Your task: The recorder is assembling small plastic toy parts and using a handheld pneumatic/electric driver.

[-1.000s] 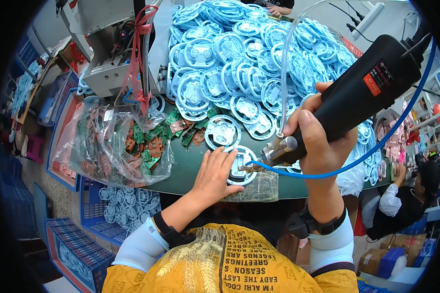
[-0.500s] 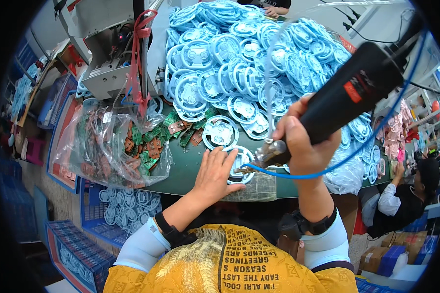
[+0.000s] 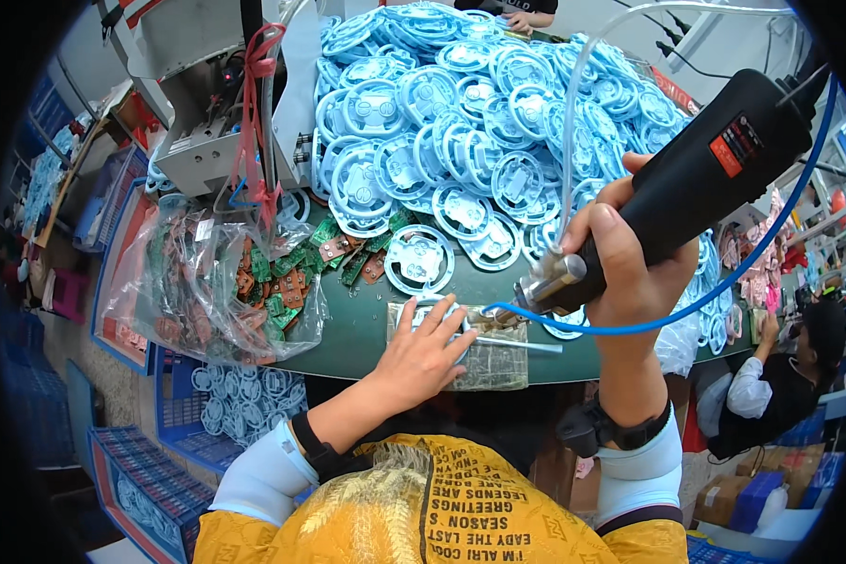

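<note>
Skid risk: right hand (image 3: 634,254) grips black cylindrical driver (image 3: 700,174), tilted toward left hand (image 3: 421,357), spread over light-blue plastic ring (image 3: 430,299).

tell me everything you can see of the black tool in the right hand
The black tool is a thick, smooth cylinder, apparently plastic, with an orange-red label and a narrower metal front end. It slants from upper right to lower left over the green table, with the right hand wrapped around its forward part. A clear tube meets the metal; a blue hose curves toward the tip. Whether the tip touches anything is unclear.
</note>
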Tool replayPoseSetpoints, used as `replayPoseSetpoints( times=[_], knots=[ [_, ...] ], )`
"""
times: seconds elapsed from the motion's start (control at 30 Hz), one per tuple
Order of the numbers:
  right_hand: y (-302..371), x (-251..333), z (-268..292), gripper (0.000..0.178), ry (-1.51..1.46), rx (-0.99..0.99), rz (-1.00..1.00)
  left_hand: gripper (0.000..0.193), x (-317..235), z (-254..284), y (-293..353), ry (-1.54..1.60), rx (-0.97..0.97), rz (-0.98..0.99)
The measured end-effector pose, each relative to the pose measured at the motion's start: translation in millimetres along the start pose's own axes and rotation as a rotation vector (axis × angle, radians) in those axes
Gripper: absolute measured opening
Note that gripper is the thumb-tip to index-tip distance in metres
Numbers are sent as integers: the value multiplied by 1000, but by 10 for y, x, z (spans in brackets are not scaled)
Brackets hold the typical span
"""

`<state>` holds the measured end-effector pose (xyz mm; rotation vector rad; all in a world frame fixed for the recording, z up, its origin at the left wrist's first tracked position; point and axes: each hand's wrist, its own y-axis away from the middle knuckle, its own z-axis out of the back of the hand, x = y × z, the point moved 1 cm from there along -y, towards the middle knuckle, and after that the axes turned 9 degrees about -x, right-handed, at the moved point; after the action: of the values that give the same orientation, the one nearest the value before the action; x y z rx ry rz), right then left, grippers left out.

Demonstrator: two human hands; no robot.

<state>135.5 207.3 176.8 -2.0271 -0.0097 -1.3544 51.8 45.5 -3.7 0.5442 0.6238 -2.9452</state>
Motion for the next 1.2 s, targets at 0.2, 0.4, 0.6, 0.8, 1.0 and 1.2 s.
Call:
replayPoseSetpoints(
  times=[0.2, 0.4, 0.6, 0.8, 1.0, 1.2],
  knots=[
    [74, -81, -31, 43, 34, 23, -17, 45, 30, -43, 51, 55, -94, -51],
    [137, -208, -56, 39, 18, 9, -78, 41, 36, -35, 37, 57, -66, -31],
    [186, -266, -14, 37, -123, -37, -49, 36, 34, -25, 22, 83, -91, -47],
    [148, -336, -71, 42, 148, 42, -9, 39, 76, -51, 49, 50, -50, -64],
    [-118, -20, 76, 46, 86, -132, 63, 60, 54, 100, 112, 45, -16, -59],
    [-291, -319, 357, 48, 339, -134, 108, 74, 125, 390, -49, -50, 16, 230]
  ],
)
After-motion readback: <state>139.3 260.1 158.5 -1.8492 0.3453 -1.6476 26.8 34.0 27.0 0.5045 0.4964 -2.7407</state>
